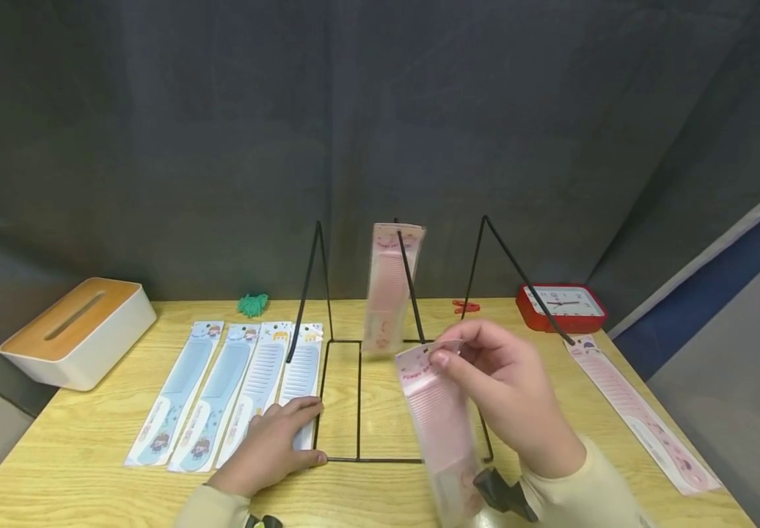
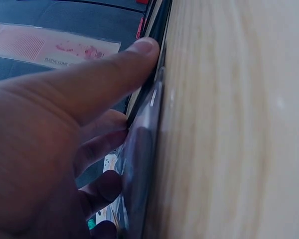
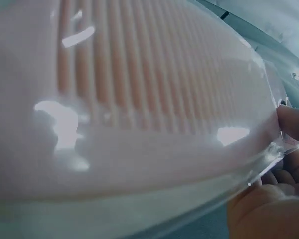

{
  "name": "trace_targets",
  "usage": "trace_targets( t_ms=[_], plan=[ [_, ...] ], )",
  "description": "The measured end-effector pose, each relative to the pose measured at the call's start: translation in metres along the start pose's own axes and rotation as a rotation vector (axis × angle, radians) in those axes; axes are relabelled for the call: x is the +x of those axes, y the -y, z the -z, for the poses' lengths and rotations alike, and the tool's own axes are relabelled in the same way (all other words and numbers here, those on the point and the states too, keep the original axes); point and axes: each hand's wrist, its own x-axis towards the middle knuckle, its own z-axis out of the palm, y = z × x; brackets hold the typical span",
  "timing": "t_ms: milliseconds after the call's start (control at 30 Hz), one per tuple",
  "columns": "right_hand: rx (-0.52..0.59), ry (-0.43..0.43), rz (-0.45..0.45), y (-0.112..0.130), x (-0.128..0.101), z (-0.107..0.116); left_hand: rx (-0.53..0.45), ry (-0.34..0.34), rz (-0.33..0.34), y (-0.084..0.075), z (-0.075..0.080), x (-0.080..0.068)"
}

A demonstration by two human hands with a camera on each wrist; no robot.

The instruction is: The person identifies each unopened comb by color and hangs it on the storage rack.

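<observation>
- One pink comb (image 1: 389, 290) already hangs on wire rack (image 1: 413, 293).
- Right hand (image 1: 505, 396) pinches 2nd pink pkt (image 1: 436, 418) near a rack hook (not hung yet).
- Left hand (image 1: 274, 444), fingers flat, rests on white comb (image 1: 302, 381); 4 blue/white + 1 pink (image 1: 644, 418) left on table (image 1: 89, 455).

Left hand (image 1: 274, 440) flat, palm down, fingers straight and together, thumb out to the side, wrist low near the body. Right hand (image 1: 505, 392) raised, fingers curled, thumb and forefinger pinched at the tips; both forearms in pale sleeves.

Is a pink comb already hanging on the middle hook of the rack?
Yes, one packaged pink comb hangs on the rack's middle hook.
</observation>
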Motion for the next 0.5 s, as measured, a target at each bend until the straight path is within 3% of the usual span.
trace_targets(
  t_ms=[133, 300, 500],
  plan=[
    [-0.073, -0.035, -0.041, -0.003, 0.003, -0.002, 0.003, 0.001, -0.002, 0.000, 0.000, 0.000],
    [-0.164, -0.089, -0.157, -0.015, 0.016, -0.004, 0.004, 0.004, 0.000, 0.001, 0.000, 0.001],
    [-0.135, -0.123, -0.185, -0.036, 0.048, -0.004, 0.019, -0.004, -0.005, 0.001, -0.001, 0.000]
  ],
)
